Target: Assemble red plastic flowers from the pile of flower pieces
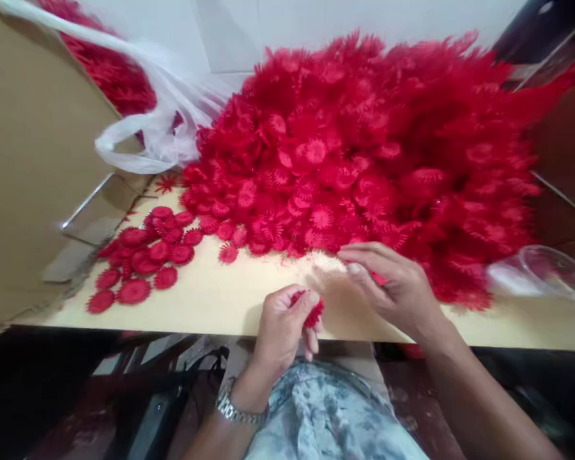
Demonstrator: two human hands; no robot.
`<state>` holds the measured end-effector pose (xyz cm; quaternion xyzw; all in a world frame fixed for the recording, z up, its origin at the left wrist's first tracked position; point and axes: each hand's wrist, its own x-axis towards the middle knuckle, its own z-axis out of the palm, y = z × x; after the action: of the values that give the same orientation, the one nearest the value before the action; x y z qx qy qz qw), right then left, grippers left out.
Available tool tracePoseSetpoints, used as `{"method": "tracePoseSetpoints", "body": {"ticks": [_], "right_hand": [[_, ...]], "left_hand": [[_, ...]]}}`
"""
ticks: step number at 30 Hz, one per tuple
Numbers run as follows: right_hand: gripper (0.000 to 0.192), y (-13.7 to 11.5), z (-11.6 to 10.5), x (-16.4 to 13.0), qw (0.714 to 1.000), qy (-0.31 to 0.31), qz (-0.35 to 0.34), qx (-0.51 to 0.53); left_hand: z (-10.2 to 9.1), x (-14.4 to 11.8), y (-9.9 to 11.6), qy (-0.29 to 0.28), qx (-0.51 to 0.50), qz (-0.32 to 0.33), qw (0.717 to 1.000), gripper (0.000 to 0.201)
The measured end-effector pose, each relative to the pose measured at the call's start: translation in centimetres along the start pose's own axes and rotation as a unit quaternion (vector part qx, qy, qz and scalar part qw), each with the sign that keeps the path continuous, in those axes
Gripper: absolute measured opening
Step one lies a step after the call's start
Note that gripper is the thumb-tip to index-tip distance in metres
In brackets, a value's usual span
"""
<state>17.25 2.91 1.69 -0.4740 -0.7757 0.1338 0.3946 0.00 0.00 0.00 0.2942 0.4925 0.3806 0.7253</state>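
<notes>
From the head camera, one pale wooden table [211,300] carries a single huge heap of red spiky plastic flower pieces [364,147], far too many to count. Left of the heap lie roughly twenty loose flat red discs [144,259]; blur makes the count uncertain. At the table's near edge, below the heap, the left hand [282,329] pinches one small red flower piece [311,310] between closed fingertips. The right hand [393,287] rests just beside it, fingers curled at the heap's edge, seemingly over another red piece. One clear plastic bag [158,128] and one cardboard box [33,153] sit left of the heap.
</notes>
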Motion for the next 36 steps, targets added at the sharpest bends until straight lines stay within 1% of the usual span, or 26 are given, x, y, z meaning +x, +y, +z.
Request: {"method": "tracePoseSetpoints", "body": {"ticks": [2, 4, 6, 7, 10, 12, 14, 16, 18, 19, 20, 22, 24, 26, 28, 29, 30, 31, 32, 34, 36], "right_hand": [[0.014, -1.2, 0.3, -0.2, 0.996, -0.057, 0.019, 0.072], [0.012, -2.1, 0.6, -0.3, 0.987, -0.102, 0.032, 0.120], [0.012, -2.7, 1.0, -0.3, 0.980, -0.141, 0.041, 0.137], [0.012, -3.0, 1.2, -0.4, 0.978, -0.146, 0.040, 0.140], [0.016, -3.4, 1.7, -0.6, 0.976, -0.122, 0.049, 0.172], [0.017, -3.5, 1.9, -0.7, 0.974, -0.100, 0.079, 0.190], [0.018, -3.1, 1.6, -0.5, 0.976, -0.057, 0.110, 0.177], [0.017, -1.9, 0.7, 0.2, 0.985, 0.024, 0.122, 0.116], [0.015, -0.1, -0.8, 1.2, 0.988, 0.112, 0.102, -0.016], [0.015, 0.9, -1.6, 1.7, 0.982, 0.137, 0.084, -0.103], [0.017, 1.8, -2.3, 2.2, 0.969, 0.143, 0.066, -0.189], [0.021, 3.4, -3.4, 2.8, 0.942, 0.113, 0.048, -0.313], [0.026, 4.0, -3.7, 2.8, 0.931, 0.084, 0.044, -0.353], [0.029, 3.6, -3.3, 2.3, 0.941, 0.089, 0.036, -0.326], [0.025, 2.2, -2.3, 1.6, 0.968, 0.093, 0.035, -0.232], [0.023, 1.3, -1.7, 1.2, 0.983, 0.076, 0.042, -0.164], [0.020, 0.4, -1.1, 0.9, 0.994, 0.044, 0.055, -0.089], [0.018, -0.5, -0.4, 0.6, 0.997, 0.000, 0.072, -0.015], [0.017, -1.3, 0.2, 0.3, 0.993, -0.049, 0.095, 0.050], [0.018, -2.5, 1.2, 0.0, 0.969, -0.129, 0.149, 0.148], [0.016, -3.1, 1.7, -0.1, 0.938, -0.177, 0.196, 0.223]], "left_hand": [[-0.1, 0.1, 0.0, 0.018, 0.040, 0.021, 0.999, 0.042], [-0.1, 0.2, 0.0, 0.032, 0.067, 0.033, 0.997, 0.045], [-0.2, 0.3, 0.0, 0.041, 0.081, 0.039, 0.995, 0.049], [-0.1, 0.3, 0.0, 0.042, 0.083, 0.038, 0.995, 0.051], [-0.1, 0.2, 0.0, 0.029, 0.083, 0.031, 0.996, 0.056], [-0.1, 0.1, -0.2, 0.013, 0.069, 0.027, 0.997, 0.057], [-0.2, 0.0, -0.2, 0.004, 0.046, 0.014, 0.999, 0.056], [-0.4, 0.0, -0.1, 0.009, 0.015, -0.003, 1.000, 0.054], [-0.5, -0.1, 0.1, 0.009, -0.018, -0.013, 1.000, 0.051], [-0.5, -0.1, 0.3, 0.001, -0.036, -0.012, 0.999, 0.049], [-0.5, -0.1, 0.5, -0.014, -0.053, -0.008, 0.998, 0.045], [-0.4, 0.0, 0.9, -0.043, -0.082, 0.007, 0.996, 0.038], [-0.2, 0.2, 1.2, -0.046, -0.097, 0.017, 0.994, 0.034], [0.1, 0.4, 1.3, -0.022, -0.093, 0.022, 0.995, 0.032], [0.3, 0.6, 1.2, 0.002, -0.077, 0.028, 0.997, 0.033], [0.5, 0.7, 1.1, 0.008, -0.066, 0.030, 0.997, 0.034], [0.6, 0.8, 1.0, 0.013, -0.053, 0.032, 0.998, 0.036], [0.7, 0.9, 0.9, 0.014, -0.038, 0.034, 0.999, 0.037], [0.7, 1.0, 0.8, 0.015, -0.020, 0.037, 0.999, 0.038], [0.7, 1.2, 0.5, 0.018, 0.012, 0.037, 0.999, 0.040], [0.6, 1.3, 0.2, 0.031, 0.034, 0.027, 0.999, 0.044]]}}
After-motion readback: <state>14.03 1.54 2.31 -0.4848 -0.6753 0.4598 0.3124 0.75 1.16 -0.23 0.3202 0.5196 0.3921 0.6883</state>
